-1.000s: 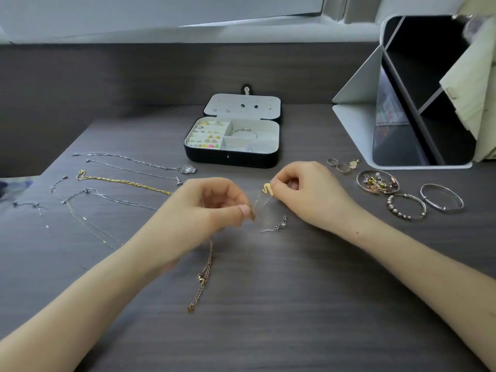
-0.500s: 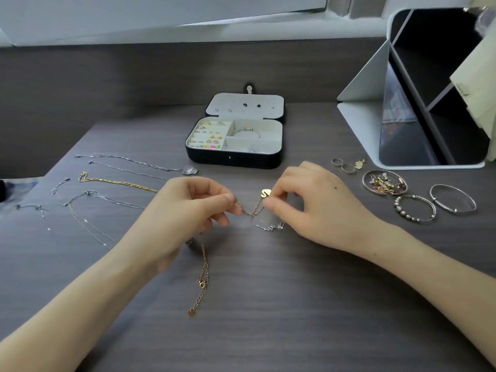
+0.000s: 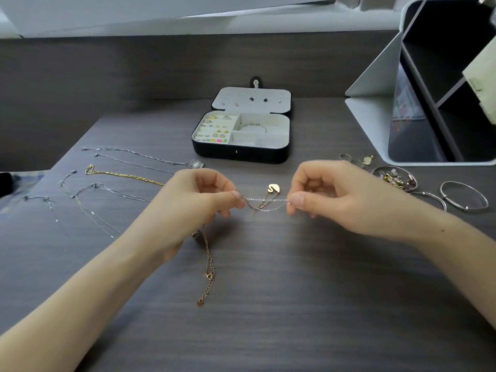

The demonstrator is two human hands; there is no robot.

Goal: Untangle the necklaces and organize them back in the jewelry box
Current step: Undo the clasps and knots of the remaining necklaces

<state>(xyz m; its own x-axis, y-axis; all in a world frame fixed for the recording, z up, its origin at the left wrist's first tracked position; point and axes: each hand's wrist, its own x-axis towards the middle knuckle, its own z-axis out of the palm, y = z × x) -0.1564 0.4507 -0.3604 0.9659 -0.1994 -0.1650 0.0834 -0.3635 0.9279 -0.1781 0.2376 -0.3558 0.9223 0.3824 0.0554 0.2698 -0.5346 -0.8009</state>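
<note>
Near the left edge of the worktop (image 3: 295, 304), a few thin silver necklaces (image 3: 139, 155) and one gold necklace (image 3: 126, 176) lay spread out, apart from each other. The left hand (image 3: 193, 202) pinched a thin silver chain (image 3: 265, 200) between thumb and finger, just above the middle of the worktop. A rose-gold chain (image 3: 208, 264) came out from under that hand and lay on the worktop, pointing toward the front edge. The silver chain ran straight across to the right hand (image 3: 330, 200), which pinched it too. A loop of rose-gold chain hung over it, with a small gold pendant (image 3: 273, 188) at the top. Behind the hands, near the back edge, the black jewelry box (image 3: 241, 155) sat open with small pieces inside. Toward the right edge lay rings (image 3: 351, 160), a little dish (image 3: 415, 181) and silver bangles (image 3: 464, 196).
</note>
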